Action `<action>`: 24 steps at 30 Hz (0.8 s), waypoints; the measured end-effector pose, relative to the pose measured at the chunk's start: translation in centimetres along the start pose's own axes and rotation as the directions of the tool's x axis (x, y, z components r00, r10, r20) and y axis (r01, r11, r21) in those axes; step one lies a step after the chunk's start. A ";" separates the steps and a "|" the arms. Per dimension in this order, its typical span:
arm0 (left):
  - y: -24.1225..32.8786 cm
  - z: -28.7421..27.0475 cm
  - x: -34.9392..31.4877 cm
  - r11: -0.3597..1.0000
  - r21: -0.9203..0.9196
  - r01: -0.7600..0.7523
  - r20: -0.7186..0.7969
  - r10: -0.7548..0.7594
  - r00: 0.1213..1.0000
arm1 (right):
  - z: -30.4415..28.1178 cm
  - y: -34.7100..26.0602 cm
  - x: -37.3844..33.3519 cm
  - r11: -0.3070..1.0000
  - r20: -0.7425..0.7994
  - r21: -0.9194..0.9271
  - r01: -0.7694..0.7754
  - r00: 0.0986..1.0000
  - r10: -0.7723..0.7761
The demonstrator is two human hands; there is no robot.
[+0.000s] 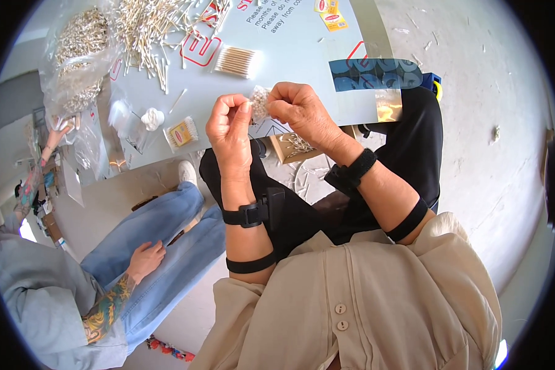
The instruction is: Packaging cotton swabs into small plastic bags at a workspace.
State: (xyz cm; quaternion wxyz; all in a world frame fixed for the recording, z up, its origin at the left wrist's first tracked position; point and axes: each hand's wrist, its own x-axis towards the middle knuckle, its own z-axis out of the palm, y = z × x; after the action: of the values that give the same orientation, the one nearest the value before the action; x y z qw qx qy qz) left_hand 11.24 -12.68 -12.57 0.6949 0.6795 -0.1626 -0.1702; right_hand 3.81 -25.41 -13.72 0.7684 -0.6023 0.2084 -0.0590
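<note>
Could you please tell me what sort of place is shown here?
Probably a simple workroom for manual work: a heap of loose cotton swabs lies on the table, a clear bag beside it holds many more, and another person sits nearby.

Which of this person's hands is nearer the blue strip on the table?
The right hand, left of the blue strip and closer to the body; the left hand is farther left.

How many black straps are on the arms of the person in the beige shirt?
4: left wrist strap, left forearm strap, right wrist strap, right forearm strap. Sleeves could hide more.
</note>
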 end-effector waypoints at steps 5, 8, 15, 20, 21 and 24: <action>0.1 0.0 0.2 0.991 -0.129 -0.023 -0.011 0.022 1.000 | 0.0 0.1 -0.1 1.000 -0.001 -0.005 -0.004 1.000 0.004; 0.4 -0.2 0.4 0.975 -0.220 -0.008 -0.023 0.003 1.000 | 0.1 0.1 0.0 1.000 -0.027 -0.004 0.027 0.999 -0.027; 4.4 -1.7 0.7 0.877 -0.450 -0.170 -0.060 0.161 0.985 | 0.0 -0.5 -0.4 1.000 -0.027 -0.011 0.005 1.000 -0.005; 7.7 -4.4 0.7 0.895 -0.348 -0.280 -0.117 0.255 0.960 | -0.9 -0.6 -0.3 0.997 -0.062 0.072 -0.011 0.998 0.015; 7.6 -4.8 0.2 0.921 -0.341 -0.187 -0.066 0.175 0.982 | -1.1 -0.8 -0.3 0.996 -0.073 0.091 -0.012 0.997 0.018; 6.0 -4.2 -1.3 0.950 -0.303 0.070 0.025 -0.066 0.998 | -1.5 -1.4 -0.1 0.993 -0.100 0.117 -0.006 0.995 0.018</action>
State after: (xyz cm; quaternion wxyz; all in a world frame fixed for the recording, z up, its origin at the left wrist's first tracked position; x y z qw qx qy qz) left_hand 12.06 -8.22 -6.69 0.7835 0.5687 -0.1162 -0.2219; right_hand 3.39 -27.13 -12.63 0.7911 -0.5513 0.2468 -0.0967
